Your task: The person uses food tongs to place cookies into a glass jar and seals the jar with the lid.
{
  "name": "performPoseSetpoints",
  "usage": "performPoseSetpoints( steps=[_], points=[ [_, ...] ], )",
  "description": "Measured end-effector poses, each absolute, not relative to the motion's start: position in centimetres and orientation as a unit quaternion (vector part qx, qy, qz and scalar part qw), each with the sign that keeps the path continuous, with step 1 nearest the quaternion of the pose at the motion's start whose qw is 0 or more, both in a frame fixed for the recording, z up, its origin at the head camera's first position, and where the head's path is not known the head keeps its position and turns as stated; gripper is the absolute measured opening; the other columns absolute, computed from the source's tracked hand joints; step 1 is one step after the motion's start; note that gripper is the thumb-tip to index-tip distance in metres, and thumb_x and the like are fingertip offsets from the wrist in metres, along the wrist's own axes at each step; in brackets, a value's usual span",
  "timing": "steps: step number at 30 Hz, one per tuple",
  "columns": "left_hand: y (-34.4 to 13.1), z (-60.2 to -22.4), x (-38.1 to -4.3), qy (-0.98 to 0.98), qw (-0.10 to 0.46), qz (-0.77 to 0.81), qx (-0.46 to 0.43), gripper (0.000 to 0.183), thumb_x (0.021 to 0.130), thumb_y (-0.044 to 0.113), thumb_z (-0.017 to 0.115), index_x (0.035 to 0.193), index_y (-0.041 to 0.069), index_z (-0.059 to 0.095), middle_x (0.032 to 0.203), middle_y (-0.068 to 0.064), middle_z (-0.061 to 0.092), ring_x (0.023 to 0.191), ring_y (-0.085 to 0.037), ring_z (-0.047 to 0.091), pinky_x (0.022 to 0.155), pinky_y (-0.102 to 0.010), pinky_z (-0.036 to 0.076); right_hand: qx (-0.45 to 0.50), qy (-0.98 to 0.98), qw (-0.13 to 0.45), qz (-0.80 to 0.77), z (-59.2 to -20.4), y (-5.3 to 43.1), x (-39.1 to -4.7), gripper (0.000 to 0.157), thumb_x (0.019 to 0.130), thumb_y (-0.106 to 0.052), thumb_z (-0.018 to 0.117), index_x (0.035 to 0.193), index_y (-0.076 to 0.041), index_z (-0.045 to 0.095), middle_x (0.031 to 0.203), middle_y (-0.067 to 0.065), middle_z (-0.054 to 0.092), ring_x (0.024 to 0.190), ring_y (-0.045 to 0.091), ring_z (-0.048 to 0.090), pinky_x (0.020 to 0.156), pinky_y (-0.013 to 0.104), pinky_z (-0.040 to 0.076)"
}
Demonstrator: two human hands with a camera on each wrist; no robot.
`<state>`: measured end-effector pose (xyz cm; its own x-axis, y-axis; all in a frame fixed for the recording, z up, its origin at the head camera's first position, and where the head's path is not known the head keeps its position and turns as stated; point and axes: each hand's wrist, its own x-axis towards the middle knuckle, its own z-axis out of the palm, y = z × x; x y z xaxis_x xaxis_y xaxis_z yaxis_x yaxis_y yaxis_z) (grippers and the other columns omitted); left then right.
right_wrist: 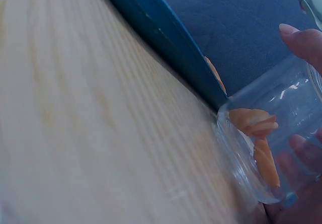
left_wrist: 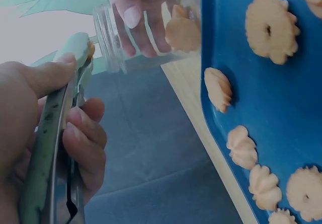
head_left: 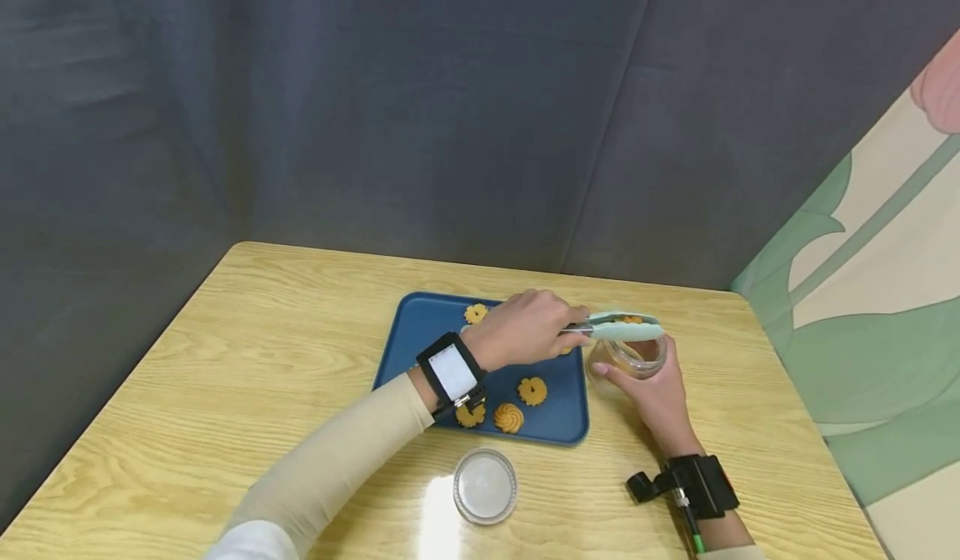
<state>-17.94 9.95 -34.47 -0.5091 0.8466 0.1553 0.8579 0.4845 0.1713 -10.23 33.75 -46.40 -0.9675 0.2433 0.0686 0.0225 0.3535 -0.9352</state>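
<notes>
Curling fingers (left_wrist: pixel 86 146) round tongs (head_left: pixel 618 332), left hand (head_left: pixel 525 328) holds a cookie (head_left: pixel 633 319) by mouth of clear jar (head_left: pixel 632 365); right hand (head_left: pixel 662 397) grips jar, cookies (right_wrist: pixel 250 121) inside. Blue tray (head_left: pixel 558 421) bears more cookies (head_left: pixel 532 391).

Head view looks fwd/down from above; wrist views, v. close, share jar (right_wrist: pixel 289 110), R's prob. low.

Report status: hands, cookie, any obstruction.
Left hand gripping tongs, cookie between their tips, at mouth of open jar. Right hand holding jar. No obstruction visible.

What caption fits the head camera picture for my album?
Left hand holds pale-green metal tongs gripping a golden cookie above a clear round jar in the right hand, beside a blue rectangular tray.
</notes>
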Motion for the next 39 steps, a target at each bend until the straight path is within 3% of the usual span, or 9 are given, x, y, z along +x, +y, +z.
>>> performPoseSetpoints(
  steps=[8,15,39],
  points=[
    [11.7,-33.8,-18.3,-0.849,0.0,-0.116,-0.516,0.031,0.108,0.043,0.057,0.118,0.018,0.071,0.074,0.006,0.054,0.058,-0.004,0.05,0.055,-0.017,0.035,-0.081,-0.816,0.113,0.561,-45.8,34.4,-10.3,0.092,0.086,-0.022,0.089,0.157,-0.027,0.031,0.142,-0.006,0.052,0.13,0.005,0.05,0.1,0.01,0.041],
    [12.0,-33.8,-18.2,-0.851,-0.019,-0.108,-0.513,0.034,0.108,0.044,0.056,0.125,0.018,0.071,0.072,0.006,0.052,0.057,-0.004,0.051,0.055,-0.017,0.036,-0.078,-0.82,0.106,0.558,-45.7,34.5,-9.9,0.093,0.088,-0.022,0.088,0.16,-0.027,0.029,0.144,-0.008,0.048,0.128,0.004,0.05,0.099,0.011,0.042],
    [12.0,-34.1,-17.6,-0.854,-0.024,-0.12,-0.506,0.032,0.107,0.047,0.056,0.117,0.019,0.069,0.071,0.007,0.051,0.055,-0.004,0.05,0.052,-0.018,0.035,-0.085,-0.814,0.098,0.567,-46.1,34.5,-9.4,0.094,0.089,-0.022,0.087,0.161,-0.026,0.026,0.149,-0.001,0.047,0.129,0.003,0.05,0.1,0.011,0.042]
  ],
)
